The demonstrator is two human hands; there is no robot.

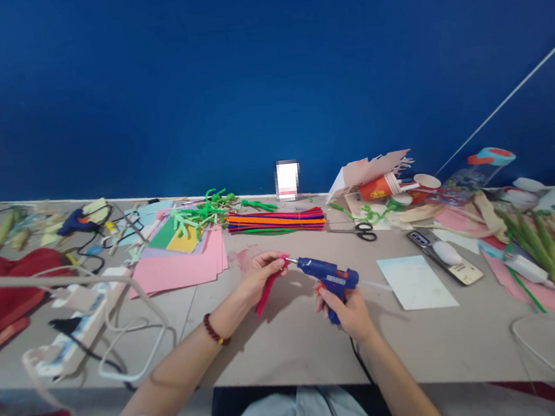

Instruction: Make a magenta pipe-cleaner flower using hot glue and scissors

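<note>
My right hand (345,307) grips the handle of a blue hot glue gun (330,275), its fingers wrapped round the trigger side. A clear glue stick (374,285) sticks out of the back of the gun. My left hand (264,274) pinches a pinkish-red strip (266,295), which hangs down toward me; its material is hard to make out. The metal nozzle (291,259) points left and meets or nearly touches the strip's upper end at my fingertips. Behind my hands lies a bundle of colored pipe cleaners (276,222).
Black scissors (364,231) lie right of the bundle. A pale sheet (415,283) and a phone (444,257) are to the right. Pink paper (175,270) and a power strip (83,328) with looping cables sit left. The gun's black cord (361,360) runs over the front edge.
</note>
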